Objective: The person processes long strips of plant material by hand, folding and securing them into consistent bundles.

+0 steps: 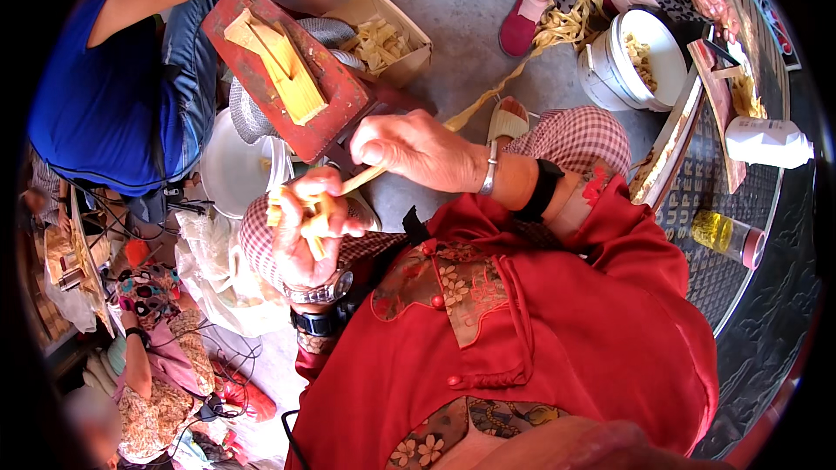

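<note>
My left hand (310, 228), with a metal watch at the wrist, is closed around a folded bundle of pale yellow strip (317, 219). My right hand (415, 150), wearing a silver bangle, is above and to the right, fingers curled. A long twisted strand of the yellow strip (480, 108) runs from a loose heap (575, 23) on the floor, passes under my right hand and comes out towards my left hand. Whether the right fingers grip it is hidden. Just beyond my hands, a notched pale wooden block (281, 68) lies on a worn red stool or board (339, 88).
A cardboard box (418, 29) and a white bucket (607, 81) hold short yellow pieces. Another white bucket (222, 176) stands at left. A person in blue sits beside it; others work at upper right and lower left. At right are a white bottle (764, 141) and a lidded jar (725, 235).
</note>
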Demonstrator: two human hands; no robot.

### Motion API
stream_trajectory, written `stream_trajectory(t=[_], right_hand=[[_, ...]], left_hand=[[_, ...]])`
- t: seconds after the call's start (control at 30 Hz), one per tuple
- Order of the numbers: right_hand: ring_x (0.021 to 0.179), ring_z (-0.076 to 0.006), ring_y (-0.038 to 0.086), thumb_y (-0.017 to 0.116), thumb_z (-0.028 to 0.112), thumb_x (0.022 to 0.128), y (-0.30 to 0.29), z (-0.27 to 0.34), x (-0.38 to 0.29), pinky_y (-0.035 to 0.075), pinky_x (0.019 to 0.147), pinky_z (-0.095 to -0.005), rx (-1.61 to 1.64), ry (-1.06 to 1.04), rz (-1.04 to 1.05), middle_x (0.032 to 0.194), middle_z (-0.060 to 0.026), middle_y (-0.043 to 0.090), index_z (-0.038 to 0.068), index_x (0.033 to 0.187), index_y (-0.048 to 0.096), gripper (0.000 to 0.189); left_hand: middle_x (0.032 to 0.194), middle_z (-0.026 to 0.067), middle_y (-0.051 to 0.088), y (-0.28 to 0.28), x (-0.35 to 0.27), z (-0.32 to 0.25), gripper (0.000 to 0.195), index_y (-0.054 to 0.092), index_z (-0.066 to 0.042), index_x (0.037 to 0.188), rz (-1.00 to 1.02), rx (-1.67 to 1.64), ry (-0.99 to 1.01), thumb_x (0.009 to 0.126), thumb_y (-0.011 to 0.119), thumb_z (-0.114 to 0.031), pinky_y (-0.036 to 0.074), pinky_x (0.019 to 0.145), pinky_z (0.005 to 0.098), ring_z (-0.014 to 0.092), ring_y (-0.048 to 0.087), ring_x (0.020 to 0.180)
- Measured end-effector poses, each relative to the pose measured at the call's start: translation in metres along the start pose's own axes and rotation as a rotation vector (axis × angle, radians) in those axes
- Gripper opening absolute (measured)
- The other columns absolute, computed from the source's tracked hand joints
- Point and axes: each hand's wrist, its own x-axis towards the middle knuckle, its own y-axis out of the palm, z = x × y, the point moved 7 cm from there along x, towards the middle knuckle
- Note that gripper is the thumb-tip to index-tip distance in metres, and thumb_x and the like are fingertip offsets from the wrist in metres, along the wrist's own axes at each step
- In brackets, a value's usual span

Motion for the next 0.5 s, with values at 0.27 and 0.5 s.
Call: stream_trajectory(t=[0.27,0.5], right_hand=[[0.052,-0.0124,0.045,0.059,0.028,0.089,0.004,0.012,-0.007,0.037,0.049,-0.0294,-0.105,0.048,0.086,0.059,-0.0083,0.049,0.001,0.083,0.057,0.027],[0.067,-0.0363,0.059,0.048,0.023,0.090,0.023,-0.006,-0.008,0.044,0.059,-0.0401,-0.055,0.131,0.282,0.077,-0.0202,0.060,-0.001,0.087,0.058,0.026]], left_hand=[[0.101,0.0109,0.046,-0.012,-0.005,-0.009,0.039,0.054,0.003,0.108,-0.045,-0.048,-0.010,0.099,0.038,-0.032,0.051,0.059,0.0297,0.012,0.046,0.063],[0.095,0.0158,0.058,-0.016,0.005,0.025,0.037,0.058,0.004,0.095,-0.175,0.068,-0.100,0.094,0.048,-0.031,0.055,0.061,0.0374,0.021,0.058,0.066]])
